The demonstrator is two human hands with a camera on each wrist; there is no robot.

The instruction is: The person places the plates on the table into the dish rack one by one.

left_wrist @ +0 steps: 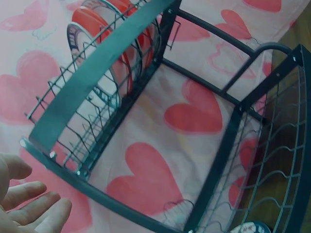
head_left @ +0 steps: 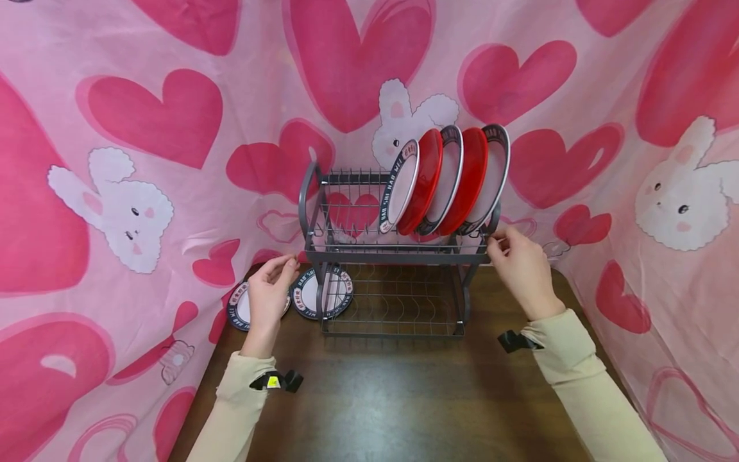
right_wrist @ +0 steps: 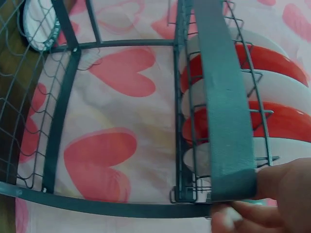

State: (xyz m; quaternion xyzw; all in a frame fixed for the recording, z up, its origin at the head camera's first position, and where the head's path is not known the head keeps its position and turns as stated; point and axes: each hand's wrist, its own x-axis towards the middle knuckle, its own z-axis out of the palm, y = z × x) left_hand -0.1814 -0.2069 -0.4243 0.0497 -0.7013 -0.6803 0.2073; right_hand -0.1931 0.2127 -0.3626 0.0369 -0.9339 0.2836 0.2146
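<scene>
A dark grey two-tier dish rack [head_left: 398,258] stands near the back of the table. Five plates lean upright in its upper tier, white ones with patterned rims such as the leftmost plate [head_left: 401,186] alternating with red plates [head_left: 424,183]. My right hand [head_left: 522,266] grips the rack's front right corner, thumb and fingers around the rail [right_wrist: 228,121]. Off the rack's left end, my left hand [head_left: 271,289] hangs with loosely bent fingers [left_wrist: 41,201], holding nothing. Beneath it, a patterned plate [head_left: 239,308] is partly covered.
Another patterned plate [head_left: 306,292] lies flat on the brown table [head_left: 375,398], partly behind the rack's left leg. The lower wire tier [head_left: 398,298] holds no plates. Pink cloth [head_left: 190,38] with hearts and rabbits hangs around the back and both sides.
</scene>
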